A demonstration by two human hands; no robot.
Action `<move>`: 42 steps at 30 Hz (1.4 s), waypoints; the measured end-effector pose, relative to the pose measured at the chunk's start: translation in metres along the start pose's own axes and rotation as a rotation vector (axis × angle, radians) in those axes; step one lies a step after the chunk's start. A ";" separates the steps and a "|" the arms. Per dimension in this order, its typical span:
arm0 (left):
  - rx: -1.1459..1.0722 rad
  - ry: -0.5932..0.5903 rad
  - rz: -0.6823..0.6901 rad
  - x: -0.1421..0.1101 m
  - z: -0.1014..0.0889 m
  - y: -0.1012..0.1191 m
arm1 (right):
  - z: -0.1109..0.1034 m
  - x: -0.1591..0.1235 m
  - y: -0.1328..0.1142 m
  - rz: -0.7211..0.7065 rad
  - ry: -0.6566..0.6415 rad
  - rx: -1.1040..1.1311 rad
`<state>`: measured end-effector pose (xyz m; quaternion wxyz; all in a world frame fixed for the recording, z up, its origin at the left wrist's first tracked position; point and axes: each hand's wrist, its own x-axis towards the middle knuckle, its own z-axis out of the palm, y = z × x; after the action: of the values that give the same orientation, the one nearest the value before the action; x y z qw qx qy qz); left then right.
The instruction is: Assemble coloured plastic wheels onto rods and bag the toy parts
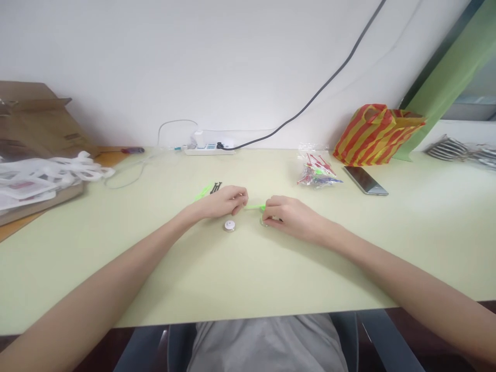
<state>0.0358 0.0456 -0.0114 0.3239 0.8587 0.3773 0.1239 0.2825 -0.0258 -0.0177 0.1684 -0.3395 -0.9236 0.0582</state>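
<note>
Both of my hands rest on the pale green table (248,268), close together near its middle. My left hand (222,201) is closed, its fingertips pinching one end of a thin green plastic strip (254,207). My right hand (289,216) is closed on the strip's other end and also presses a small round silver part (264,222) against the table. A small white and silver round disc (230,225) lies loose just below my left hand. Another green strip (203,192) and a small black piece (216,187) lie behind my left hand.
A clear bag of red and green parts (316,171) and a phone (365,180) lie at the right. A red and yellow striped bag (374,134) stands behind them. A power strip (209,149) sits by the wall. White bags (42,173) and a cardboard box (34,124) fill the left.
</note>
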 end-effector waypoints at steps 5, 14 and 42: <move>0.491 0.246 -0.196 -0.010 -0.030 -0.014 | -0.005 -0.004 0.003 0.118 0.050 0.076; 0.847 0.018 -0.508 -0.030 -0.066 -0.043 | 0.002 -0.006 0.043 0.229 0.487 0.171; 0.890 0.647 0.374 -0.005 0.017 0.002 | 0.007 0.002 0.018 0.094 0.521 0.005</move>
<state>0.0416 0.0333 -0.0230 -0.2275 0.8828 0.3146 0.2645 0.2897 -0.0110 -0.0277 0.3985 -0.3851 -0.8321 -0.0212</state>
